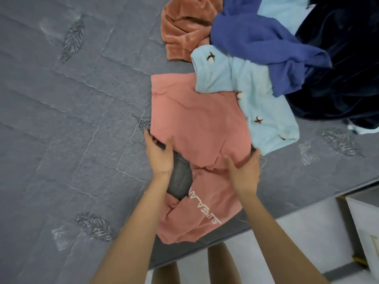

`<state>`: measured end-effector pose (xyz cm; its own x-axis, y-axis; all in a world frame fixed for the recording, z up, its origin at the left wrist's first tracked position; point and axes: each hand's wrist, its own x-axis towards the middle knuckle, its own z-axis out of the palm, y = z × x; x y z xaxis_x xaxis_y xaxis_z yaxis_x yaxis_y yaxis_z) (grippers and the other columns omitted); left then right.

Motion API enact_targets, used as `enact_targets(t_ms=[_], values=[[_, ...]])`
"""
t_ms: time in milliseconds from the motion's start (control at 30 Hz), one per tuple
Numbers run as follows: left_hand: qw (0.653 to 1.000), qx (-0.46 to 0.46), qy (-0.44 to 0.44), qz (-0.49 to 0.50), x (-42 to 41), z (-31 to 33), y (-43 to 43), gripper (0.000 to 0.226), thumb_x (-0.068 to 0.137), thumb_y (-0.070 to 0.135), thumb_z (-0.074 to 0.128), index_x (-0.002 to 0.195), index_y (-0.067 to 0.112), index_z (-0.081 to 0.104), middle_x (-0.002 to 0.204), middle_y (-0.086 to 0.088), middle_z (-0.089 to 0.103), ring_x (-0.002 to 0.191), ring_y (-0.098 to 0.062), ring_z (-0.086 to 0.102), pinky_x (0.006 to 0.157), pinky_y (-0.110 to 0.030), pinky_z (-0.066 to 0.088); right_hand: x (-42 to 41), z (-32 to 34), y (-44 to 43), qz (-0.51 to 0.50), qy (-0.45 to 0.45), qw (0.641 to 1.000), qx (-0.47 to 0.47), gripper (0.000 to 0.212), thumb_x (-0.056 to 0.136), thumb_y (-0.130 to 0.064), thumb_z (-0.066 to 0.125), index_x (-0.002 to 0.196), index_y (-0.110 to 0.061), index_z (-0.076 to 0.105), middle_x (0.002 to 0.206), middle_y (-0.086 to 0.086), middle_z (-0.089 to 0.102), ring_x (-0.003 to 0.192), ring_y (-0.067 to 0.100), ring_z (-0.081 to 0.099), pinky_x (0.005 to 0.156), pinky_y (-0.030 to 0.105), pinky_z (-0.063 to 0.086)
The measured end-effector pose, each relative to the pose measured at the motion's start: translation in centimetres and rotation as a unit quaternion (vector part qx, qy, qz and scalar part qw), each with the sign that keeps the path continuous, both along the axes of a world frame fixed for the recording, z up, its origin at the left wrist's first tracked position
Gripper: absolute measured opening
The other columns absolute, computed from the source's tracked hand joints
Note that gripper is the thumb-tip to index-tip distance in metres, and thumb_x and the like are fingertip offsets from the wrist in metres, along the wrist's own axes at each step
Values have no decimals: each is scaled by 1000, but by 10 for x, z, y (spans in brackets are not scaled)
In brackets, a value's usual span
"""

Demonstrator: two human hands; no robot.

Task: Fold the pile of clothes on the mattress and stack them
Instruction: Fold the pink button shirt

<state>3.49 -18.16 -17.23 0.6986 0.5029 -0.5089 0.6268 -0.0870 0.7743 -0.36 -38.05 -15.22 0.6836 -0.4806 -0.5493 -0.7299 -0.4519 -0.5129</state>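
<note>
Two hands were on the pink shirt [196,124], which lay mostly flat on the grey mattress [61,119]. Left hand [159,154] pinched the shirt's left edge about mid-length, thumb on top. Right hand [244,169] gripped the right edge opposite, fingers curled round it. Neither hand was spread flat.

Risks as I read them:
- Light blue garment [246,89] lay over the shirt's far right corner. Lifting or folding that end would likely drag it along or trap it inside the fold.
- The light blue one sat partly under the blue garment [262,44], so a pull could travel into the rest of the pile. That pile lay beyond the shirt's far right, with a dark navy piece [338,68] and a rust-brown piece [184,27] off the far edge.
- Just on the near side of the left hand the shirt was bunched, with a patch of mattress showing through the gap. Folding over that would set creases and skew the edges.
- The shirt's near end, with the white lettering [205,206], lay close to the mattress edge, and the floor [307,242] was just past it. A tug toward the body could slide it off.

No folded stack was in view, so I judged the task to be at an early stage.
</note>
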Motion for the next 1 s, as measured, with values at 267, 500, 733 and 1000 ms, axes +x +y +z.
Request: enact_targets(t_ms=[267,500,733,1000], values=[[999,-27,-46,9,16,12,-13,42,92,-4,55,62,19,37,57,11,36,49,4,34,54,-12,29,21,11,-2,-58,-27,994,85,28,83,-29,68,71,-10,53,68,0,55,64,16,52,66,35,48],[980,7,-173,94,-4,49,9,26,100,10,43,79,24,39,76,8,38,67,5,36,69,-14,36,28,56,38,5,-139,981,132,22,83,-31,66,71,-17,53,83,4,52,76,16,50,73,31,42],[956,47,-244,154,-22,114,87,28,97,9,44,75,25,38,70,8,33,59,4,32,60,-14,31,7,120,129,45,-122,975,179,52,91,-40,58,135,-15,46,134,0,54,124,18,50,109,41,38],[922,66,-329,192,-58,193,208,28,100,-4,39,84,19,43,72,12,44,61,13,43,65,-7,37,-16,193,240,49,-219,957,182,18,90,-23,66,99,-13,54,87,-15,52,85,3,45,85,27,39]])
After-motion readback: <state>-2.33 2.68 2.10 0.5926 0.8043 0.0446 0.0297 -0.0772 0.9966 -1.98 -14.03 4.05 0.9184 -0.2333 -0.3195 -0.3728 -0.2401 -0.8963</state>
